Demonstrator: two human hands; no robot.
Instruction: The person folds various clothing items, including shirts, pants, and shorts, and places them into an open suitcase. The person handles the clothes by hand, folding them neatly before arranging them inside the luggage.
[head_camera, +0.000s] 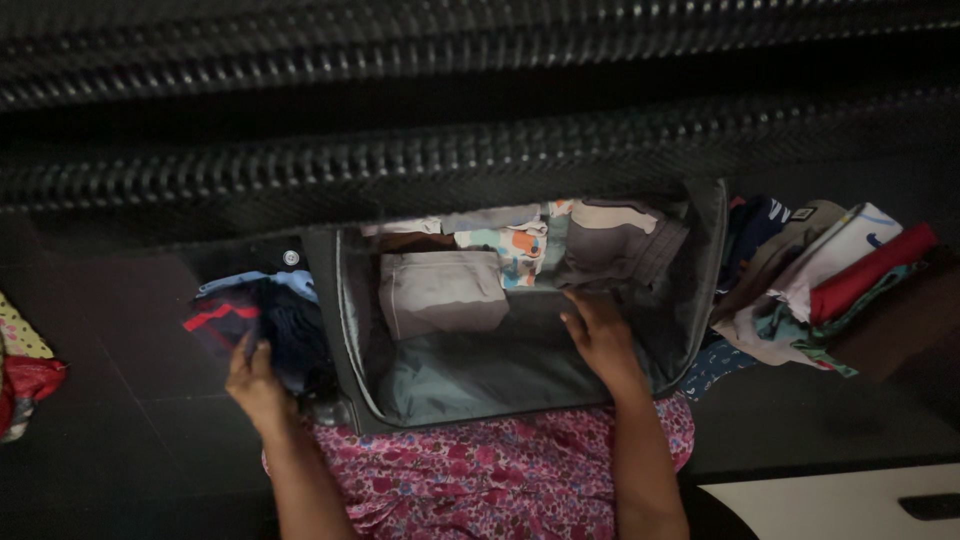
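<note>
Far left edge: a bundle of cloth, yellow print over red (22, 365), on the dark floor (120, 420). Not touched.

Left of centre: left hand (255, 378), fingers spread flat on a stack of dark folded clothes (262, 322), navy with a red stripe and a pale blue piece on top. Open, pressing or resting; not clasped around anything.

Centre: open soft suitcase (345, 330), grey lining. Back half filled with a folded beige garment (442, 292), a patterned orange-and-teal piece (515, 250) and a grey one (615, 245). Front half bare lining. Right hand (598, 335) lies inside near the grey garment, fingers loosely curled, holding nothing I can make out.

Right: leaning pile of folded clothes (820, 275), red, white and green pieces on edge beside the suitcase wall.

Risks, as judged: the dark stack sits just beside the suitcase rim under one flat hand; lifting it one-handed could let the layers slide and unfold. The right pile leans and could topple if the suitcase is nudged. Light is poor, so small pieces are easy to miss.
</note>
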